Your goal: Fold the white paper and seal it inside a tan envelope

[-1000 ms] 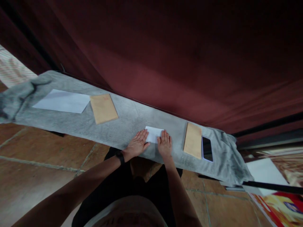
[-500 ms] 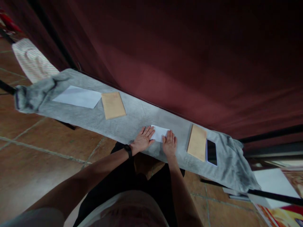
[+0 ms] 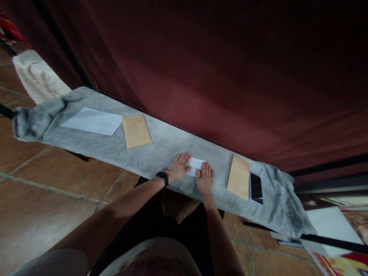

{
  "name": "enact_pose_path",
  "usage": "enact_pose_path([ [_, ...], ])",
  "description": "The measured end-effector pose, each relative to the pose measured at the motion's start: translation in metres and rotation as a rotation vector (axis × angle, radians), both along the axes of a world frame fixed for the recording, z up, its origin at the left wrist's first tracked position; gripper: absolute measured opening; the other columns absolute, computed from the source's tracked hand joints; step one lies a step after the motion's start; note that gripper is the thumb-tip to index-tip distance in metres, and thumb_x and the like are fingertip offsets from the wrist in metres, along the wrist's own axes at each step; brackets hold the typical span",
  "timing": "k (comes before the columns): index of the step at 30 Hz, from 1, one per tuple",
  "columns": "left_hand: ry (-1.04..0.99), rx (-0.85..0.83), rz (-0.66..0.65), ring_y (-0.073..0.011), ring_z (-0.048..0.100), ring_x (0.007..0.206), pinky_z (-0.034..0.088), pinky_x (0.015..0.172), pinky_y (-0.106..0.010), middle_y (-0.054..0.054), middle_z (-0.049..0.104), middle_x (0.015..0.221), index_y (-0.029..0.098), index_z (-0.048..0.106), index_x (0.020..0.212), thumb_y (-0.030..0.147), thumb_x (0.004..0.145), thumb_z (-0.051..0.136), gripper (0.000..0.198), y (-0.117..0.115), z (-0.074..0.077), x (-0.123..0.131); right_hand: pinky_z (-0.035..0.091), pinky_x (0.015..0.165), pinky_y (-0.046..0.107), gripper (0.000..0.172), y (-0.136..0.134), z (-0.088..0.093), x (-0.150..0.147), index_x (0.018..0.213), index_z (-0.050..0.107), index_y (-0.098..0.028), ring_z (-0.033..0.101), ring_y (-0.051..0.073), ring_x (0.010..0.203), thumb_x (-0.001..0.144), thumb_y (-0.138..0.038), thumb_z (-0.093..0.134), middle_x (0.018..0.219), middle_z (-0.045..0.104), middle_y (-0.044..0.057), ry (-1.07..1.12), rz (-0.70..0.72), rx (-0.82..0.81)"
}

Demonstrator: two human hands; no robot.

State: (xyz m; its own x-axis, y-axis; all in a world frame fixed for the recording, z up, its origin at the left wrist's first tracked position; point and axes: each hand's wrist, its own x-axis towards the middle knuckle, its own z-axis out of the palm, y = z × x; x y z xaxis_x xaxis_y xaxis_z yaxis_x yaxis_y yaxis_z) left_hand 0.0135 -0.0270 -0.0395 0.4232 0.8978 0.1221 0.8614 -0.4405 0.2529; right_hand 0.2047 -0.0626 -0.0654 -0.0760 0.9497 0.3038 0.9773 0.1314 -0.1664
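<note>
A small folded white paper lies on a long narrow table under a grey cloth. My left hand lies flat on the paper's left edge, fingers stretched out; a black band sits on its wrist. My right hand presses flat on the paper's right side, fingers together and extended. Most of the paper is hidden under both hands.
A brown envelope and a large white sheet lie to the left. Another brown envelope and a dark phone lie to the right. A dark red curtain hangs right behind the table. The floor is tiled.
Both hands have closed in over the white paper, which now shows less of itself. The view has shifted a little to the left.
</note>
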Motion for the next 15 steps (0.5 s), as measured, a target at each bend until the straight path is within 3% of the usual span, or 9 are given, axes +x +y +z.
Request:
enact_pose_path([
  [7, 0.016, 0.006, 0.103, -0.0271, 0.026, 0.153, 0.012, 0.125, -0.047, -0.016, 0.036, 0.161, 0.009, 0.039, 0.154, 0.046, 0.103, 0.029, 0.064, -0.002, -0.005, -0.027, 0.027, 0.117, 0.053, 0.059, 0.0, -0.002, 0.0, 0.156, 0.033, -0.007, 0.038, 0.032, 0.145, 0.107, -0.04, 0.029, 0.156, 0.043, 0.021, 0.01, 0.006, 0.029],
  [10, 0.006, 0.018, 0.206, -0.0297, 0.026, 0.153, 0.01, 0.125, -0.05, -0.013, 0.038, 0.161, 0.013, 0.043, 0.152, 0.046, 0.102, 0.031, 0.061, -0.001, 0.001, -0.062, 0.027, 0.117, 0.052, 0.059, 0.0, -0.004, -0.001, 0.155, 0.035, -0.007, 0.04, 0.032, 0.144, 0.107, -0.04, 0.028, 0.156, 0.044, 0.021, 0.019, 0.007, 0.049],
  [15, -0.22, 0.063, 0.608, -0.0329, 0.032, 0.149, 0.024, 0.12, -0.054, -0.019, 0.049, 0.152, 0.012, 0.049, 0.145, 0.043, 0.103, 0.029, 0.056, -0.001, 0.025, -0.141, 0.027, 0.117, 0.053, 0.059, -0.001, -0.005, -0.002, 0.155, 0.037, -0.007, 0.042, 0.032, 0.142, 0.107, -0.041, 0.027, 0.155, 0.046, 0.021, 0.017, -0.009, 0.057],
])
